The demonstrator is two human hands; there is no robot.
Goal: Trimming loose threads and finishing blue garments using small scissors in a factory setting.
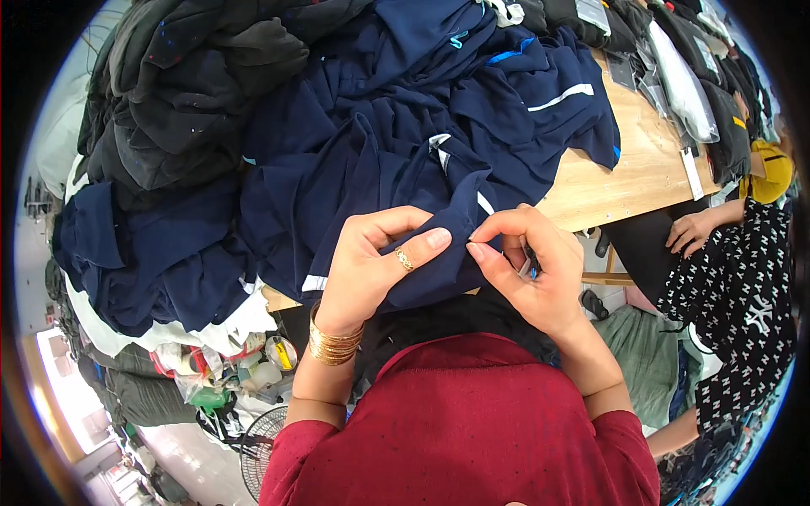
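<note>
A navy blue garment [316,190] with white stripes lies in folds over the table in front of me. My left hand [367,266], with a ring and gold bracelets, grips a raised fold of it between thumb and fingers. Close by on the right, my right hand [540,270] is closed, thumb and index fingertip pinched together at the edge of that fold. Whatever is between those fingertips is too small to make out. A small dark object with a bit of blue [529,266] shows inside the curled fingers of the right hand, mostly hidden.
Dark grey garments [194,93] are heaped at the far left, above more navy cloth [160,244]. The wooden table [603,198] shows at right, with bagged clothes [683,80] beyond. A person in a black-and-white patterned top [726,295] is at the right. A fan [257,447] stands lower left.
</note>
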